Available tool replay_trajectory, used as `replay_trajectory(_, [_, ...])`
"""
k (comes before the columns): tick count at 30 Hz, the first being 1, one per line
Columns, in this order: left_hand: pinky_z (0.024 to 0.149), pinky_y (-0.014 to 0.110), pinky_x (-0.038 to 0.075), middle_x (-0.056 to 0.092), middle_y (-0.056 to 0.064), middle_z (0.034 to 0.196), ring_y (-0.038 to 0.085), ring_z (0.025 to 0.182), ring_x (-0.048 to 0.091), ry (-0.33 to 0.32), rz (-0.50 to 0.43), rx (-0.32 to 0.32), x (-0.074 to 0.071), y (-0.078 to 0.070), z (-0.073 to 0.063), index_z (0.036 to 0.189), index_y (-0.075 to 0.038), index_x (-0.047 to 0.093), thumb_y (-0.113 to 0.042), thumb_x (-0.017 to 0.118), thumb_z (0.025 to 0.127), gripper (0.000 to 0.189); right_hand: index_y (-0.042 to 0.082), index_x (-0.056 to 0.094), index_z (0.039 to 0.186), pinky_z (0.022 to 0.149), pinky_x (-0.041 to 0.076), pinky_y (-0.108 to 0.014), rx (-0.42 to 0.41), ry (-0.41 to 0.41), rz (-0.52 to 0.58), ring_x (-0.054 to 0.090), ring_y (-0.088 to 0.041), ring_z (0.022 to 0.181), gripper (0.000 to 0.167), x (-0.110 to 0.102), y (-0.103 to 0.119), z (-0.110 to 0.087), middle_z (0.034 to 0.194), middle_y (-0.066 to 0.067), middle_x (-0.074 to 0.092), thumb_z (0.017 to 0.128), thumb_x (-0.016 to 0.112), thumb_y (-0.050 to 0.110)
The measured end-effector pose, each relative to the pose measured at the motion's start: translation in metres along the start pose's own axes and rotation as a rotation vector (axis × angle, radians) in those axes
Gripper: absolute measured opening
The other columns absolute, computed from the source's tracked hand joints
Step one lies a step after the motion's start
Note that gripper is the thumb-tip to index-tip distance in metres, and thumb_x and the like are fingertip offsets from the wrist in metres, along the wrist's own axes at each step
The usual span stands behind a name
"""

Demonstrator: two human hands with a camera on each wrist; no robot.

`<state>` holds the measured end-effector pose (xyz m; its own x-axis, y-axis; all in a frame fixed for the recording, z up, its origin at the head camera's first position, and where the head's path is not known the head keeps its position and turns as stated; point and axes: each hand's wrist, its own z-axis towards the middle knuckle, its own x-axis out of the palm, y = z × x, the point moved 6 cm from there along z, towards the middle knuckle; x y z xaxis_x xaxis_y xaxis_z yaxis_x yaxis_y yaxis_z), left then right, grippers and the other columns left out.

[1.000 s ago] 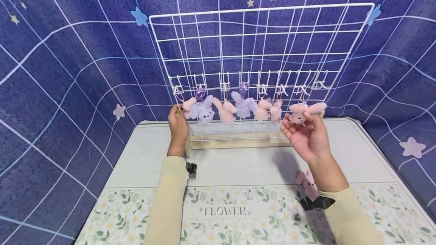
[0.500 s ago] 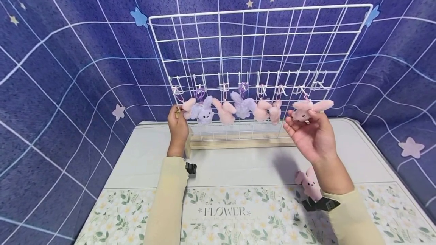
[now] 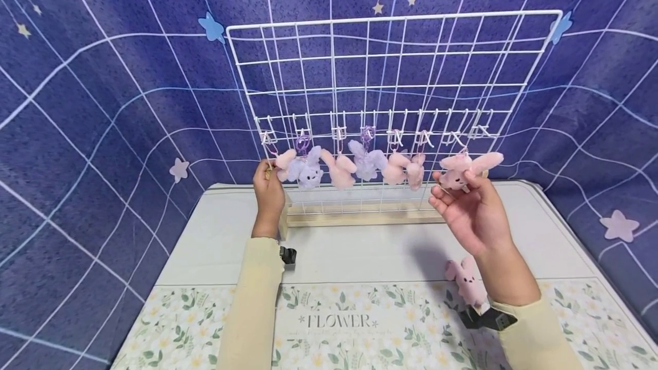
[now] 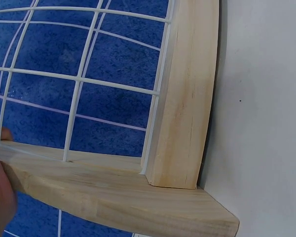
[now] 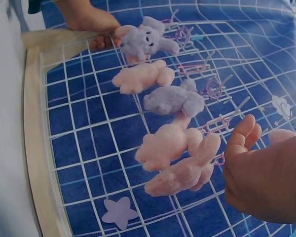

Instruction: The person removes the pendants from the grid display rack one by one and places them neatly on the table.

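Observation:
My left hand (image 3: 269, 193) grips the wooden side piece (image 4: 79, 190) of the white wire grid rack (image 3: 367, 84), at its left end. Between the thumb and fingers of my right hand (image 3: 473, 213) is a pink bunny plush keychain (image 3: 452, 180), at the right end of the row. Its pink chain (image 3: 464, 148) runs up to a white hook (image 3: 452, 138). In the right wrist view the back of my right hand (image 5: 266, 177) hides most of that plush. Several other pink and lilac bunny plush keychains (image 5: 172, 101) hang from hooks to its left.
Another pink bunny plush (image 3: 468, 281) lies on the table beside my right wrist. A further white hook (image 3: 480, 130) sits at the row's right end. The flower-print mat (image 3: 349, 341) covers the table's front, and a blue patterned cloth (image 3: 128, 159) surrounds the rack.
My right hand has shifted a little to the right, drawing the pink bunny plush with it so its chain slants. More of the plush on the table shows. The left hand keeps its place.

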<state>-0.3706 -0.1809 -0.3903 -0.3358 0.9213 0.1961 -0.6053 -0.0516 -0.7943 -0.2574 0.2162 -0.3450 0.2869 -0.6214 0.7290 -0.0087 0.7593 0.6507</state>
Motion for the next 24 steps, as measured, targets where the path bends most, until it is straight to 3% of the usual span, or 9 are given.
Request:
replay_trajectory(9, [0.078, 0.015, 0.048, 0.06, 0.002, 0.092, 0.003, 0.088, 0.056, -0.005, 0.0, -0.001, -0.001, 0.007, 0.001, 0.089, -0.01, 0.063, 0.011, 0.047, 0.096, 0.027, 0.015, 0.068, 0.118, 0.088, 0.06, -0.028, -0.03, 0.05, -0.109, 0.07, -0.017, 0.096, 0.037, 0.005, -0.002, -0.006, 0.12, -0.007, 0.077, 0.115, 0.033, 0.026])
replay_trajectory(14, [0.079, 0.015, 0.048, 0.06, 0.002, 0.092, 0.002, 0.088, 0.056, 0.003, -0.027, 0.001, 0.003, 0.001, 0.0, 0.088, -0.014, 0.063, 0.011, 0.047, 0.096, 0.031, 0.016, 0.062, 0.125, 0.089, 0.059, -0.025, -0.052, 0.058, -0.176, 0.072, -0.015, 0.1, 0.031, 0.007, -0.004, -0.008, 0.12, -0.001, 0.075, 0.115, 0.037, 0.03])
replay_trajectory(18, [0.078, 0.015, 0.047, 0.06, 0.003, 0.091, 0.003, 0.087, 0.056, 0.012, -0.02, 0.003, 0.003, 0.0, 0.0, 0.088, -0.013, 0.063, 0.012, 0.047, 0.096, 0.03, 0.017, 0.065, 0.119, 0.088, 0.056, -0.024, -0.06, -0.005, -0.221, 0.068, -0.011, 0.101, 0.027, 0.007, -0.007, -0.011, 0.112, 0.004, 0.072, 0.114, 0.042, 0.031])
replay_trajectory(24, [0.076, 0.015, 0.048, 0.059, 0.004, 0.091, 0.003, 0.086, 0.056, 0.008, 0.015, 0.001, -0.001, -0.003, 0.0, 0.088, -0.007, 0.062, 0.012, 0.047, 0.096, 0.026, 0.016, 0.066, 0.104, 0.074, 0.045, -0.022, -0.086, -0.099, -0.267, 0.053, -0.009, 0.085, 0.025, 0.003, -0.009, -0.014, 0.097, 0.007, 0.067, 0.112, 0.047, 0.03])
